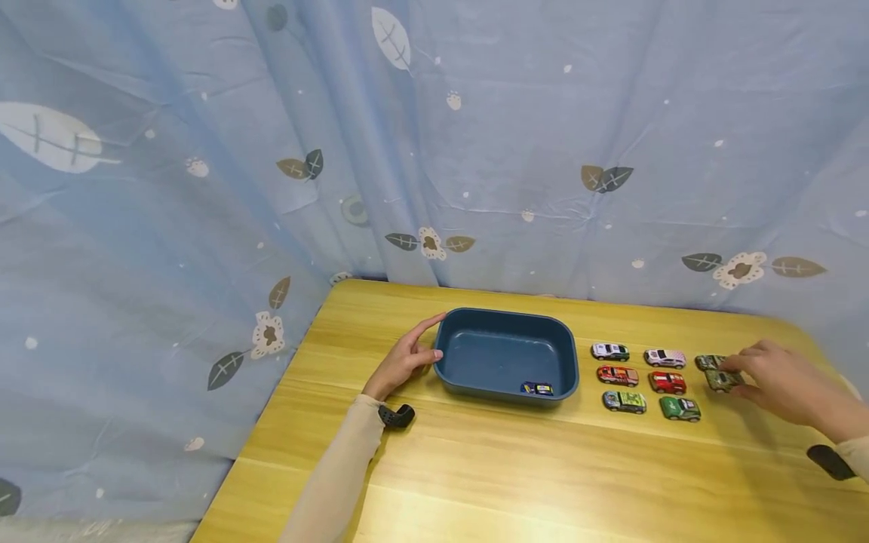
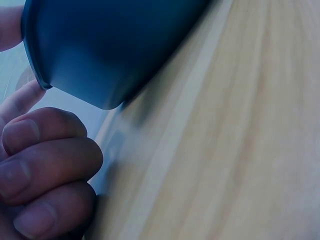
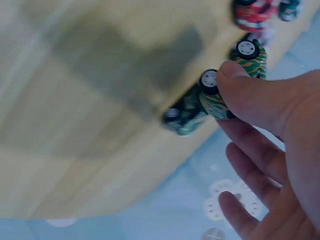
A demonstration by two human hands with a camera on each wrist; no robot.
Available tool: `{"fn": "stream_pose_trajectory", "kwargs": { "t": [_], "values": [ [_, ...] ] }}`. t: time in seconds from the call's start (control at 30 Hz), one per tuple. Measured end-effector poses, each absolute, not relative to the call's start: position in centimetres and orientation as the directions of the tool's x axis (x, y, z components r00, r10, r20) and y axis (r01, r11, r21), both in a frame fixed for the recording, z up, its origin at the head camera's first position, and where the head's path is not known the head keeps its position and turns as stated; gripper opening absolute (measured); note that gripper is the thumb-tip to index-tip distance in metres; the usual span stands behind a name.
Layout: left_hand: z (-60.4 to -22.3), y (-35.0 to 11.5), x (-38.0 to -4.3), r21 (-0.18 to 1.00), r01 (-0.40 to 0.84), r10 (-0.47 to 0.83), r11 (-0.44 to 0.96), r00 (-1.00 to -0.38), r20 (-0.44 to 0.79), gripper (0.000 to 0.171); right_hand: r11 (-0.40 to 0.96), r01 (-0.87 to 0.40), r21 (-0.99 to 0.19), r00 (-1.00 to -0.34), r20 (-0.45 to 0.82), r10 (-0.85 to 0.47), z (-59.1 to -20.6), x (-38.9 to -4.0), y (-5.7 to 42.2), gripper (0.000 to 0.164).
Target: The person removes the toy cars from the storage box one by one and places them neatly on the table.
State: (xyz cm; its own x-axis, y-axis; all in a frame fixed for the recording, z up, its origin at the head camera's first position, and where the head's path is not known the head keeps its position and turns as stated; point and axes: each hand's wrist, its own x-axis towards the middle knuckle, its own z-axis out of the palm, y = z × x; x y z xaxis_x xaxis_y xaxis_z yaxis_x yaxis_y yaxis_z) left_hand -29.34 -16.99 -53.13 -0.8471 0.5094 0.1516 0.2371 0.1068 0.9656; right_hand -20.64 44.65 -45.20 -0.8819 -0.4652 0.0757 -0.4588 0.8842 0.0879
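My left hand (image 1: pixel 400 362) touches the left end of the dark blue plastic bin (image 1: pixel 504 317) with outstretched index finger and thumb. Its other fingers (image 2: pixel 52 157) are loosely curled below the rim in the left wrist view. Inside the bin, near its front right corner, lies a small blue toy car (image 1: pixel 537 388). Far to the right, my right hand (image 1: pixel 781 381) pinches a green-and-orange striped toy car (image 3: pixel 215 104) between thumb and fingers. The thumb hides that car's middle. Against it sits a dark green camouflage car (image 3: pixel 185 116).
Left of my right hand stand a white car (image 1: pixel 609 351), a pink-and-white car (image 1: pixel 664 358), an orange-red car (image 1: pixel 618 375), a red car (image 1: pixel 667 382), a grey-green car (image 1: pixel 624 401) and a green car (image 1: pixel 680 409). A blue curtain (image 1: pixel 516 151) hangs behind the wooden table (image 1: pixel 509 467).
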Motion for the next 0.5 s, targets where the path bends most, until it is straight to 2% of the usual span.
{"fn": "stream_pose_trajectory", "kwargs": {
  "t": [0.5],
  "values": [
    [-53.2, -17.1, -29.3, 0.965, 0.235, 0.507, 0.113, -0.849, 0.147, 0.069, 0.917, -0.383, 0.116, -0.921, 0.034, -0.389, -46.9, -19.4, 45.5, 0.033]
  ]
}}
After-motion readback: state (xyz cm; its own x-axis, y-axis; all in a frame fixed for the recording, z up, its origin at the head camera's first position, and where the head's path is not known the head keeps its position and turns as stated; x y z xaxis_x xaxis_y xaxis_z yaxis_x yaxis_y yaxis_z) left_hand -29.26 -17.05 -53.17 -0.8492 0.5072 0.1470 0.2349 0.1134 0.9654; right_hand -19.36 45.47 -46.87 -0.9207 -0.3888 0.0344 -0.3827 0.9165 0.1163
